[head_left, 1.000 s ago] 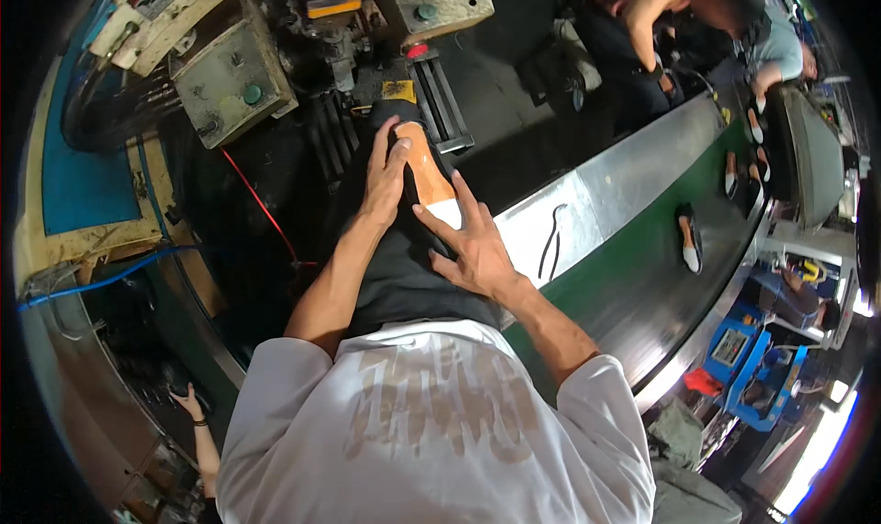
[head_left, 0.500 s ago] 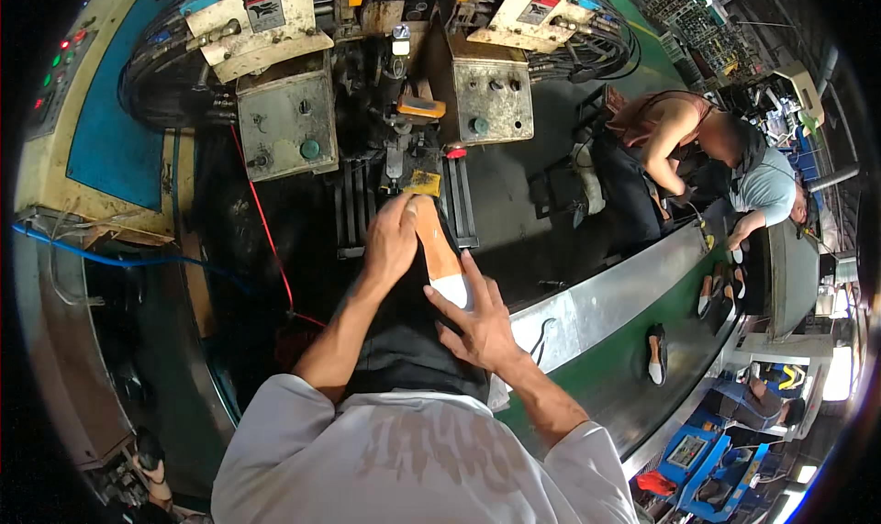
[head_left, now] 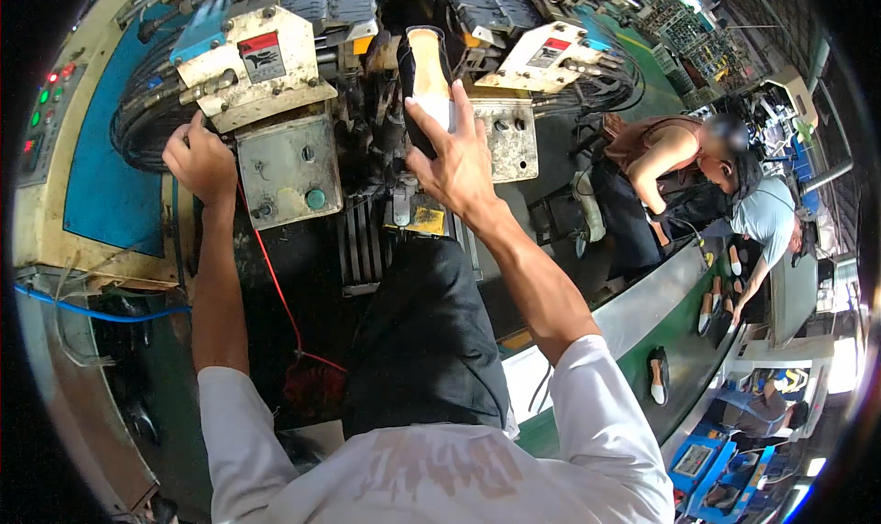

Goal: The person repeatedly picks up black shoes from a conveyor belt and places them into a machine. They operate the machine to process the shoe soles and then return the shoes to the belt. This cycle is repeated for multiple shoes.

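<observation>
In the head view, one right hand [head_left: 456,148] grips one black shoe [head_left: 427,63] at its white end, between two cream machine panels [head_left: 228,72], while one left hand [head_left: 204,161] is curled near the left panel, any grip indeterminable.

A label [head_left: 262,58] with a red band over a dark picture stands on the left cream machine plate [head_left: 218,70], a similar label [head_left: 549,50] on the right plate [head_left: 520,58], any words too small to read.
</observation>
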The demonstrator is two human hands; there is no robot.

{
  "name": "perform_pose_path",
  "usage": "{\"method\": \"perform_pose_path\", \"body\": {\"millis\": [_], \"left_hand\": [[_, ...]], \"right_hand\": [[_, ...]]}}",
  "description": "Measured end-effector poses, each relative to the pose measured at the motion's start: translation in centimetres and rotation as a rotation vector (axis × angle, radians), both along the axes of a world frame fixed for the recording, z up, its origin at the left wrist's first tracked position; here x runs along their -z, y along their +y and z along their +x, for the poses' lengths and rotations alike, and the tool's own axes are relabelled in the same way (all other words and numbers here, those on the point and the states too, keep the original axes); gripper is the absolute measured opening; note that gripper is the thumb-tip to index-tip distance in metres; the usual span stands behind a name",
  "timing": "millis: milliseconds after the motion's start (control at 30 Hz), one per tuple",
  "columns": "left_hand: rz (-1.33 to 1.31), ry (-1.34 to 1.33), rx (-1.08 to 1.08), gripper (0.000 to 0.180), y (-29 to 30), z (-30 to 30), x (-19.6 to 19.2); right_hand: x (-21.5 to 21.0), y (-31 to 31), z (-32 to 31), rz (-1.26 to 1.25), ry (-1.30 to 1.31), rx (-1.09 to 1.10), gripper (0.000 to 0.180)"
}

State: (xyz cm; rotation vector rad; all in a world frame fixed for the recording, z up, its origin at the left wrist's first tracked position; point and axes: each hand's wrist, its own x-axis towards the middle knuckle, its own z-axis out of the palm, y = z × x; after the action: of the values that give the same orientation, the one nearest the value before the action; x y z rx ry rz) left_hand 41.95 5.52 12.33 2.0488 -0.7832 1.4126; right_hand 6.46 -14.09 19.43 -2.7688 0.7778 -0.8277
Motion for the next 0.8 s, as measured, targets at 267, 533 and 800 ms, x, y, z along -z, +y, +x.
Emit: {"method": "perform_pose_path", "body": {"millis": [267, 533, 800], "left_hand": [[-0.007, -0.038, 0.004, 0.029, 0.6, 0.4, 0.6], [-0.055, -0.016, 0.013, 0.032, -0.6, 1.4, 1.2], [-0.023, -0.015, -0.036, 0.026, 0.0, 0.9, 0.8]], "right_hand": [[3.5, -0.8, 2.9, -0.038, -0.011, 0.017, 0.074], [4.5, -1.0, 2.6, -0.277, -0.028, -0.034, 0.074], [3.8, -4.0, 5.8, -0.32, -0.135, -0.066, 0.055]]}}
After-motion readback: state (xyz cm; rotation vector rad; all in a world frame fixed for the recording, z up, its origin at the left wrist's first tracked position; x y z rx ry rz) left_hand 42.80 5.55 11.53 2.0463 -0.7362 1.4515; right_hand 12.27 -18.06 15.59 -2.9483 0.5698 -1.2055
